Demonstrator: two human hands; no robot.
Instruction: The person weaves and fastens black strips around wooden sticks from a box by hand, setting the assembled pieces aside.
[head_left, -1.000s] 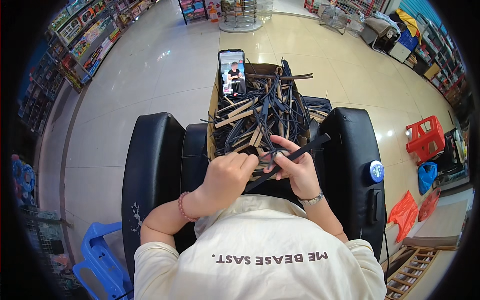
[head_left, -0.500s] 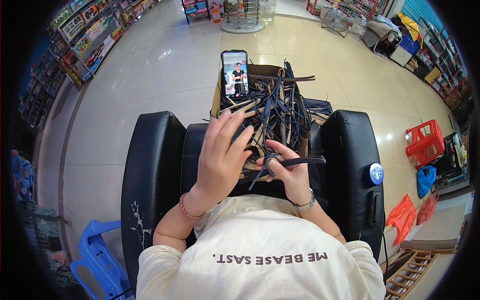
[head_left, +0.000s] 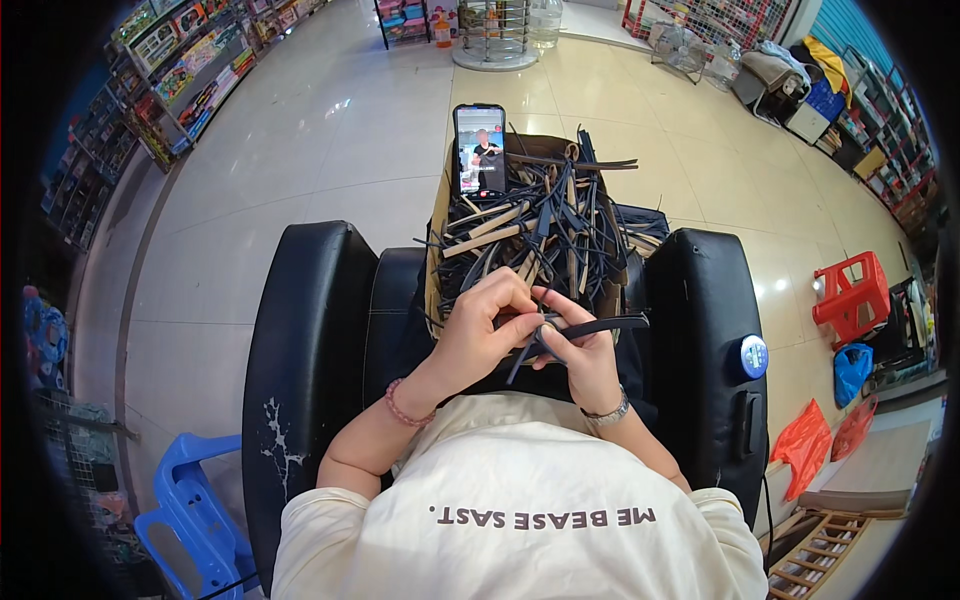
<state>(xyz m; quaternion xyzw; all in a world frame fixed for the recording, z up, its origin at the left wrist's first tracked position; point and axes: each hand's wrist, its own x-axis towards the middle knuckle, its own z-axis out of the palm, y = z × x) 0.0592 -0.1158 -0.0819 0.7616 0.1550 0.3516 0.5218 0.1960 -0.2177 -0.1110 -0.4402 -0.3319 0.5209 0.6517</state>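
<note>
My right hand [head_left: 587, 362] grips a dark strap [head_left: 620, 323] between thumb and fingers. One end of it sticks out to the right, and a thin tail [head_left: 517, 366] hangs to the lower left. My left hand [head_left: 485, 325] is closed, thumb and fingertips pinching the strap's left part beside the right thumb. What exactly lies between those fingertips is hidden. Just beyond both hands, a cardboard box [head_left: 437, 215] holds a heap of black and tan straps [head_left: 540, 220]. A phone [head_left: 480, 150] stands upright at the box's far left, its screen showing a person.
Black padded armrests [head_left: 305, 340] flank me on the left, with worn patches, and on the right [head_left: 705, 340], with a round device [head_left: 750, 356]. A blue plastic chair [head_left: 195, 500] stands lower left, a red stool [head_left: 852, 291] at right. Stocked shelves [head_left: 190, 70] line the far left.
My left hand has moved right and down from open, spread fingers to a pinch at the strap. My right hand keeps its hold. The view has shifted slightly.
</note>
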